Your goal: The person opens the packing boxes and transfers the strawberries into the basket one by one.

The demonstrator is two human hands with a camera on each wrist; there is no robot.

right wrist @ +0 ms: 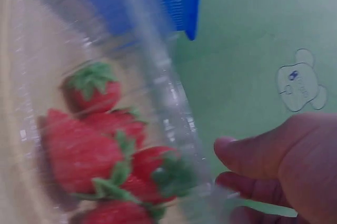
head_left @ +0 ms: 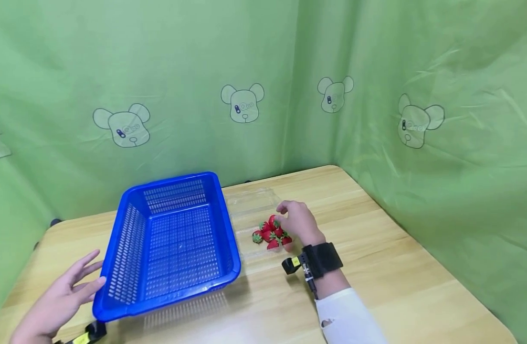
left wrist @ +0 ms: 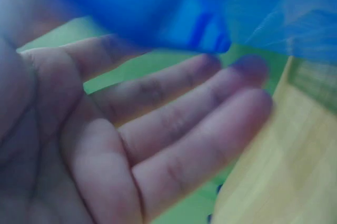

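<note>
My left hand [head_left: 61, 296] is beside the left rim of a blue plastic basket [head_left: 165, 306], fingers mostly straight and thumb tip at the rim. In the left wrist view, the fingers [left wrist: 181, 126] extend under the blurred basket edge. Several red strawberries [head_left: 272, 234] with green leaves lie together in a clear plastic box [right wrist: 176, 103] right of the basket. My right hand [head_left: 299, 222] is at the box's right side, fingers loosely bent. The right wrist view shows a gap between its thumb [right wrist: 247, 153] and fingers, the fingertips right at the box's edge.
All this is on a light wooden table [head_left: 375, 267] with rounded corners. Green curtains [head_left: 182, 57] with bear-head drawings stand close behind it and along the right side. A clear plastic flap [head_left: 250, 199] lies just behind the strawberries.
</note>
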